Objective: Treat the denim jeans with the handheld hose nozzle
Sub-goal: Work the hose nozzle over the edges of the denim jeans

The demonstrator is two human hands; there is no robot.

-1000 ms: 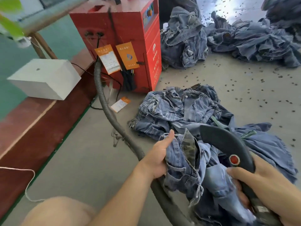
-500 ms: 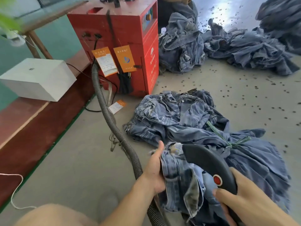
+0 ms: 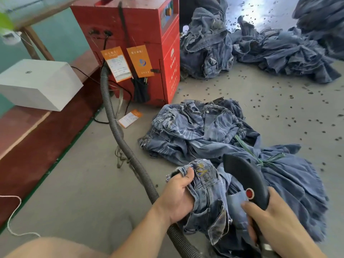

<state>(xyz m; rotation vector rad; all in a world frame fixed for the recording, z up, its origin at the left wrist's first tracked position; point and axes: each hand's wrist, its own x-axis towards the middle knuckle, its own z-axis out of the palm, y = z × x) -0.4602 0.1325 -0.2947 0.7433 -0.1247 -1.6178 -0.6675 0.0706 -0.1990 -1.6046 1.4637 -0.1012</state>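
Gripping jeans (image 3: 208,194) with left hand (image 3: 178,196), right hand (image 3: 270,218) clenching nozzle (image 3: 245,181), lower right: bunched denim risks patchy treatment.

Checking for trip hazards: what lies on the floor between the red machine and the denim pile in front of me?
In the head view, between red machine and denim pile: bare floor with an orange-and-white tag.

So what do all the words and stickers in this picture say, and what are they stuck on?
Nothing here is sharp enough to read.
Left orange-and-white hang tag on the red machine: printed lines, too small and blurred.
Right orange hang tag: a round blue logo, words too blurred.
White lettering and a round logo on the machine's side: too blurred.
Tag on the floor: too small.
Red button on the hose nozzle: no text.
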